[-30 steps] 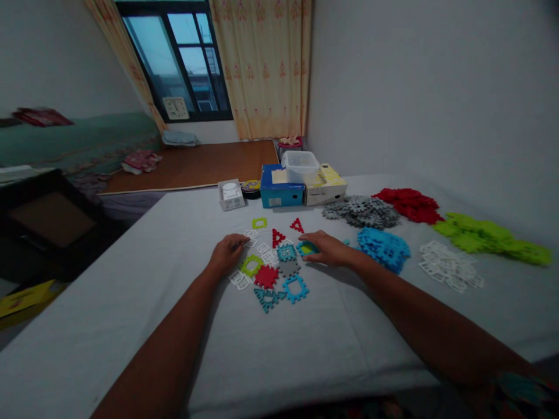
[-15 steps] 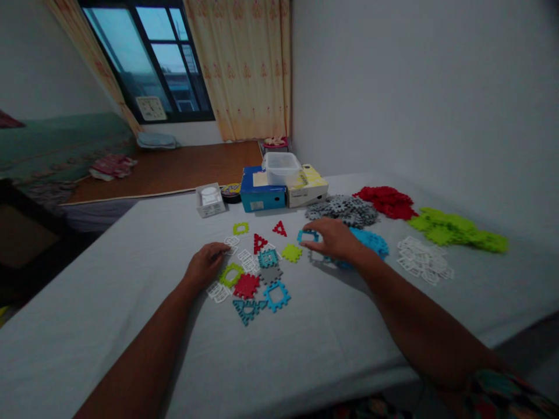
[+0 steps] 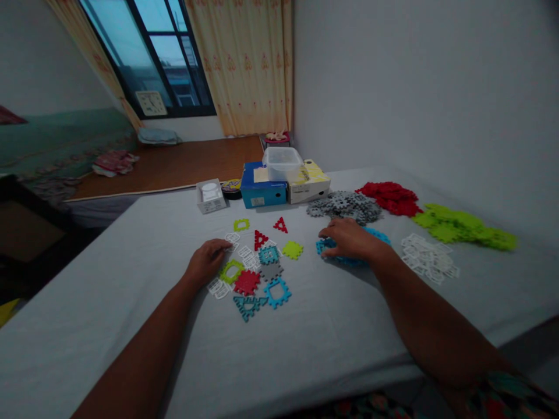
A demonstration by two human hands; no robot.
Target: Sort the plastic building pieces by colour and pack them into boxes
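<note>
On the left of the mixed pieces, my left hand (image 3: pixel 207 262) rests on the table, fingers curled together at the edge of a white openwork plastic piece (image 3: pixel 233 237). My right hand (image 3: pixel 349 237) is over the pile of blue interlocking plastic pieces (image 3: pixel 379 235), thumb and fingers apart, with blue pieces beneath and between them. Between the hands lie a lime square (image 3: pixel 292 250), red triangles (image 3: pixel 261 239), a teal square (image 3: pixel 268 254), a grey piece (image 3: pixel 271 271), a red square (image 3: pixel 247 282), a blue square frame (image 3: pixel 277 293) and a teal triangular piece (image 3: pixel 248 306).
Piles of grey (image 3: pixel 345 206), red (image 3: pixel 388 198), lime (image 3: pixel 463 227) and white pieces (image 3: pixel 428 258) spread across the right side. A blue box (image 3: pixel 264 194), a yellow-white box (image 3: pixel 309 189) and a clear plastic container (image 3: pixel 283 164) stand at the back, beside a small white box (image 3: pixel 211 198).
My right hand has moved right to the blue pile; the blue square frame it held no longer shows apart from the pile. My left hand has stayed in place. The view has tilted slightly.
</note>
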